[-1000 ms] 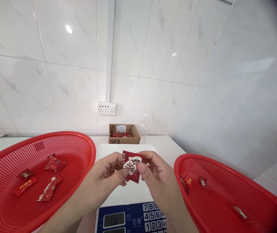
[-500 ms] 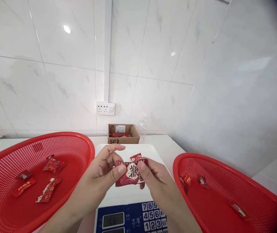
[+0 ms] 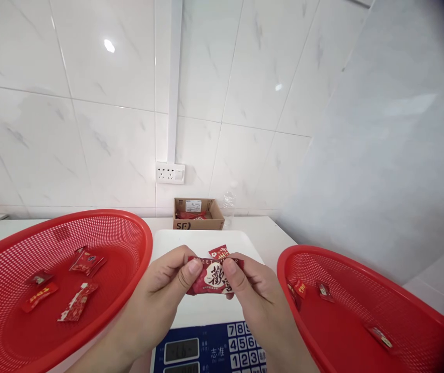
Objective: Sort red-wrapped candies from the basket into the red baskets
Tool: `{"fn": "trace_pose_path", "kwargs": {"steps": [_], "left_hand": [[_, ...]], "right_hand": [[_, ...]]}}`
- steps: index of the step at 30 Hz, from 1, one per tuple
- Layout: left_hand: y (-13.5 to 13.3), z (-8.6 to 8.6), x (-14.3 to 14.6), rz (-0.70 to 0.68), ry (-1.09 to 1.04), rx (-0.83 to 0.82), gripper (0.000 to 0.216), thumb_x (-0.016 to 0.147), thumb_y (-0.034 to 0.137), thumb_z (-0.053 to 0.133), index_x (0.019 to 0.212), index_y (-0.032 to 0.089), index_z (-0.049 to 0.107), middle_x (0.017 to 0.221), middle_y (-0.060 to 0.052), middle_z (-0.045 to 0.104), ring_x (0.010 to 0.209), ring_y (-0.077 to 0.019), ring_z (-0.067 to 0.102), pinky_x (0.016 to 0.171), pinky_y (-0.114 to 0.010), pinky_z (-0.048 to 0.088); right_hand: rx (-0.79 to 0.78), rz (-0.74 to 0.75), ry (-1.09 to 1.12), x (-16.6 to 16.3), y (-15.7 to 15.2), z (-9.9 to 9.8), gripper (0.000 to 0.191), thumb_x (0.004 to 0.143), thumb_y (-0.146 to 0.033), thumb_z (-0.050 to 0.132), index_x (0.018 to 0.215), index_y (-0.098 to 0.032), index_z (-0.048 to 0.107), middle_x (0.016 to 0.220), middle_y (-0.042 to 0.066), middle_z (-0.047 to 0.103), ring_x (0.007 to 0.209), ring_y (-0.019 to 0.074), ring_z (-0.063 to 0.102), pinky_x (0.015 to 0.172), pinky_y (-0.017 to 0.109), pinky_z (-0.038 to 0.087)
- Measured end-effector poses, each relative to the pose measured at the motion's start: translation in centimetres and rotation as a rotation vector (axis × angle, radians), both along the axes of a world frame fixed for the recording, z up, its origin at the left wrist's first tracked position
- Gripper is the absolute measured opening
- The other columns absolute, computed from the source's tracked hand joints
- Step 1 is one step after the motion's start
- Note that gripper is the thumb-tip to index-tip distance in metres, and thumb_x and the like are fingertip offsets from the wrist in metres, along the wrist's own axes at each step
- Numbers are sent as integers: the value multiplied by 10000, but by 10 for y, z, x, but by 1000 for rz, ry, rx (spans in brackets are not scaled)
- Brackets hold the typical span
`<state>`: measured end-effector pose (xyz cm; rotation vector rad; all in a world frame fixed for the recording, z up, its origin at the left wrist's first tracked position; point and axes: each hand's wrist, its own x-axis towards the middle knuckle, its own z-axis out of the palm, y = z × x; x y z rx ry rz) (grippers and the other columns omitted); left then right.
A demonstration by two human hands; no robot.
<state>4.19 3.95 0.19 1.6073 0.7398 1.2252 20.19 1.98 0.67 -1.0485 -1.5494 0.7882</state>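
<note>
So, the left hand [image 3: 164, 284] and right hand [image 3: 259, 290] both pinch the dark red packet [image 3: 208, 278], thumbs in front, above the white scale platform [image 3: 202, 312]; a second packet [image 3: 218, 252] peeks out behind. Red baskets [image 3: 109, 272] stand either side; small packets [image 3: 74, 306] lie in each.

I can pick out "EET" and a final "R" along the top of the red packet [image 3: 208, 282], over a large 歡; the right hand [image 3: 258, 287] partly hides the next character. The cardboard box [image 3: 203, 225] says "SF"; its white label [image 3: 193, 206] is too small to read. On the scale's blue panel [image 3: 206, 332] stand 志准 and the keys [image 3: 238, 345] 7, 8, then 4, 5, 6, then 1, 2, 3. The upper display [image 3: 182, 350] is too faint for me.
</note>
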Motion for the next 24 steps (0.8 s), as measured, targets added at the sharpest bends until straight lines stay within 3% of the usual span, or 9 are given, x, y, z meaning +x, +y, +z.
{"fn": "trace_pose_path", "kwargs": {"steps": [4,8,14,17,24], "left_hand": [[-5,-5,1,104,57,109,318,958,392,494,716,198,561,664,27,522,630,-125,450,589,-231,374],[-3,-7,2,116,21,62,338,951,408,506,690,197,546,634,33,496,607,-124,425,571,-234,355],[0,-4,8,-123,-236,-223,386,905,484,571,658,188,558,615,20,557,618,-132,480,607,-247,392],[-1,-3,9,-144,-292,-278,387,877,493,613,647,187,555,604,24,558,592,-123,475,587,-243,389],[2,-6,6,-130,-133,-128,464,926,540,498,663,184,636,603,3,566,621,-140,500,652,-267,412]], "right_hand": [[21,-2,-20,1,1,-1,433,948,-498,456,667,-190,573,627,2,546,600,136,461,550,250,377],[35,0,-24,2,0,0,440,947,-500,458,660,-189,579,618,1,550,589,133,460,545,247,373],[-44,111,139,-4,-1,0,472,930,-542,474,669,-197,663,591,14,605,574,139,501,527,240,398],[-61,162,238,-6,0,-2,476,914,-571,494,697,-195,690,562,20,612,554,141,521,499,236,408],[-15,-70,154,-6,-1,-2,480,905,-573,497,630,-194,600,574,3,557,548,134,485,518,244,416]]}}
